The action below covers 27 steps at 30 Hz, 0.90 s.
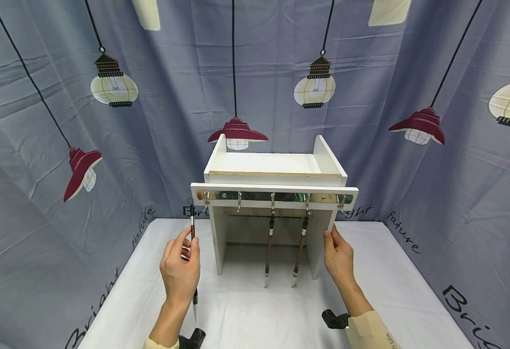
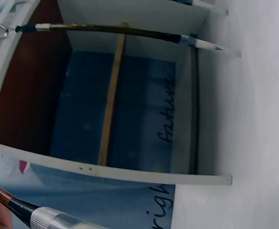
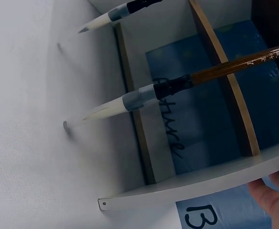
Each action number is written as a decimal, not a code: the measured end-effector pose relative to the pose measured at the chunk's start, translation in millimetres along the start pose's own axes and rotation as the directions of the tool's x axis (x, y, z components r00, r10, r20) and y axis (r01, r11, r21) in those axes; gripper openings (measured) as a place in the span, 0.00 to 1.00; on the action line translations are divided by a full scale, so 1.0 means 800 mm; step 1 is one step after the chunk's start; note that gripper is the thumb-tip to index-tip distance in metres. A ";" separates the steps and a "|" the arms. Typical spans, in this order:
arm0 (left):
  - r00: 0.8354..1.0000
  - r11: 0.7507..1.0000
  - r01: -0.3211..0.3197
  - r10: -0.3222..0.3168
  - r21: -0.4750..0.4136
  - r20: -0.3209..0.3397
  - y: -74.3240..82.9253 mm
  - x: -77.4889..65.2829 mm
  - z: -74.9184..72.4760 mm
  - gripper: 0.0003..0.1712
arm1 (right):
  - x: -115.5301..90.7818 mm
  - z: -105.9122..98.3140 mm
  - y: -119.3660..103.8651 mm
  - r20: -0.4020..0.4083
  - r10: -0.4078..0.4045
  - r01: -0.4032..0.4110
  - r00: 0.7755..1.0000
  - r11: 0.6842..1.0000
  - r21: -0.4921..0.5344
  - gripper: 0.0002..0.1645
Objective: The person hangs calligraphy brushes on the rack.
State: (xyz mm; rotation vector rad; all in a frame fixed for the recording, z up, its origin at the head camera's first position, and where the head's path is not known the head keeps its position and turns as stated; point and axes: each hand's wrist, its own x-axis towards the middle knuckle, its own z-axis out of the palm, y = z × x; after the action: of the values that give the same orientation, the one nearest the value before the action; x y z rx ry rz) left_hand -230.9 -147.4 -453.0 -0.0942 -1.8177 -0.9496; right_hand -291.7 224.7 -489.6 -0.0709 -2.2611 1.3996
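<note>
A white wooden stand (image 1: 276,180) has a front rail with several metal hooks. My left hand (image 1: 180,266) pinches a calligraphy brush (image 1: 193,228) by its brown handle, tip down, left of the stand. This brush's black loop end is close to the leftmost hook (image 1: 206,198). In the left wrist view the held brush's pale ferrule (image 2: 48,217) shows at the bottom. Two more calligraphy brushes hang tip down, one from the middle hook (image 1: 269,252) and one further right (image 1: 300,247). My right hand (image 1: 339,257) holds the edge of the stand's right side panel (image 1: 323,242).
The stand is on a table with a white cloth (image 1: 255,320). A grey-blue curtain (image 1: 176,97) printed with lamps surrounds the table at the back and sides. Inside the stand a wooden crossbar (image 3: 230,81) runs between the panels. Black wrist mounts (image 1: 335,319) sit at both wrists.
</note>
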 end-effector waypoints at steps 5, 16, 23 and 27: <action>0.999 0.999 -0.028 0.027 -0.043 -0.029 0.014 -0.001 0.002 0.19 | 0.000 0.000 0.001 -0.010 -0.006 0.006 1.000 1.000 0.009 0.34; 0.991 0.989 -0.119 0.112 -0.094 -0.070 0.035 -0.007 0.009 0.23 | 0.001 0.002 0.001 -0.017 -0.012 0.012 1.000 1.000 -0.006 0.34; 0.991 0.983 -0.137 0.137 -0.126 -0.011 0.047 -0.017 0.017 0.22 | 0.002 0.002 0.002 -0.021 -0.012 0.012 1.000 1.000 -0.001 0.34; 0.987 0.976 -0.154 0.158 -0.151 0.015 0.053 -0.025 0.023 0.22 | 0.001 0.002 0.002 -0.013 0.001 -0.001 1.000 1.000 -0.001 0.35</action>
State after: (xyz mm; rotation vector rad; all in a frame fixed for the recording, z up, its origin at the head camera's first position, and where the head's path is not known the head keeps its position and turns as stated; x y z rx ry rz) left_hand -215.4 -99.6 -448.1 -0.3401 -1.7342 -0.9743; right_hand -293.1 223.9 -491.3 -0.0814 -2.2517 1.3943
